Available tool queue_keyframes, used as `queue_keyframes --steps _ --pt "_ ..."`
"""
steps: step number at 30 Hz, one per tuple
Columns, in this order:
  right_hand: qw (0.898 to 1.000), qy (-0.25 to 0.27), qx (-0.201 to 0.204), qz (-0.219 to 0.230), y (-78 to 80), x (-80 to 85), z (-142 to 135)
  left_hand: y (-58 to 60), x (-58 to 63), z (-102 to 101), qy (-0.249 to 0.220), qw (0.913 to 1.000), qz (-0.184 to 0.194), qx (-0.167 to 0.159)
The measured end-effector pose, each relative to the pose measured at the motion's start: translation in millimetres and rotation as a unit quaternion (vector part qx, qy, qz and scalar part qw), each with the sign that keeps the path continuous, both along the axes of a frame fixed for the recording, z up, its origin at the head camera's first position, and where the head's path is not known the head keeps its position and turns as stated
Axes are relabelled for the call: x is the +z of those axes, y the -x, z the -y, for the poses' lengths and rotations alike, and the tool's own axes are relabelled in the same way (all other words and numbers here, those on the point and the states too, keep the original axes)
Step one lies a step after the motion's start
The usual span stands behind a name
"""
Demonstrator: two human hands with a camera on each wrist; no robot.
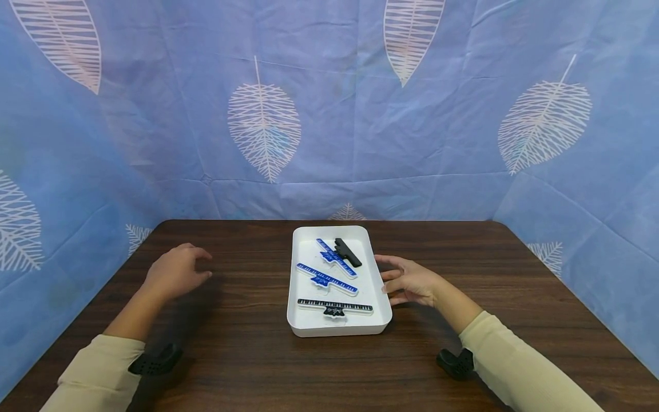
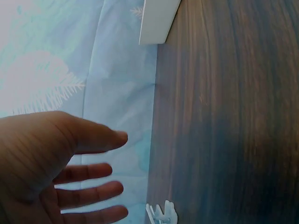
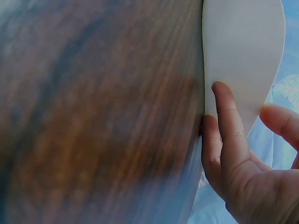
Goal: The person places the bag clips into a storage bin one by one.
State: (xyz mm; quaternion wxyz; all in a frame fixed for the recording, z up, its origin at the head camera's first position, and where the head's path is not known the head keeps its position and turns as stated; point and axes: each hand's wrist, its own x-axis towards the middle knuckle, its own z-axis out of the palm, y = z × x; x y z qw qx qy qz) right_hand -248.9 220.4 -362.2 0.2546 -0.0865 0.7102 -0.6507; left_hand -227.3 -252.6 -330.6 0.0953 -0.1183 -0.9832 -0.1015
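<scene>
A white tray [image 1: 293,274] stands on the table. In it lie two blue ruler-like clips, the upper clip [image 1: 341,262] and the lower clip [image 1: 334,281], a plain black clip [image 1: 349,253] and a clip with a piano-key strip [image 1: 355,308]. My right hand [image 1: 412,281] is at the tray's right side; in the right wrist view its extended fingertips rest against the white outer wall [image 3: 243,51]. Well left of the tray, my left hand [image 1: 175,272] hovers with spread, relaxed fingers and holds nothing. A small white pronged object [image 2: 162,213] shows at the left wrist view's bottom edge.
The dark wooden table [image 1: 247,366] runs back to a blue cloth [image 1: 329,137] with white leaf prints, which also hangs on both sides. Black wrist devices sit at both cuffs, the left device [image 1: 155,360] and the right device [image 1: 455,364].
</scene>
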Motion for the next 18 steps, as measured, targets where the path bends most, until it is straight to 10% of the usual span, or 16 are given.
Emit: queue_keyframes --steps 18 --pt "1.0 0.009 -0.008 0.009 0.3 -0.8 0.9 12.9 -9.3 20.7 -0.005 0.9958 0.058 0.07"
